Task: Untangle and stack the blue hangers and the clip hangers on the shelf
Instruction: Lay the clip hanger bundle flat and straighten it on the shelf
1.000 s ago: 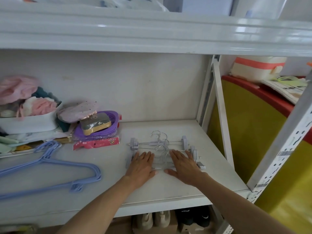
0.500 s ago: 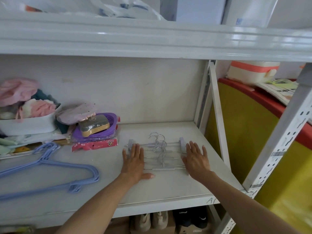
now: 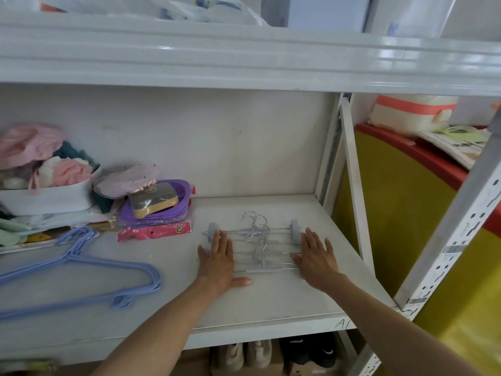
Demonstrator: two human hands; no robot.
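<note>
At frame centre, flat left hand (image 3: 217, 260) and right hand (image 3: 315, 257) bracketed light, stiff clip hangers (image 3: 261, 246), grasping nothing; clipped ends seemed best holds.

White shelf (image 3: 271, 302) — blue hangers (image 3: 81, 270) left, clip hangers (image 3: 257, 248) right.

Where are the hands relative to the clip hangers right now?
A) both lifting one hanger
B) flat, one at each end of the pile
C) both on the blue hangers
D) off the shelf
B: the left hand and right hand lie flat with straight fingers at either end of the clip hangers.
</note>
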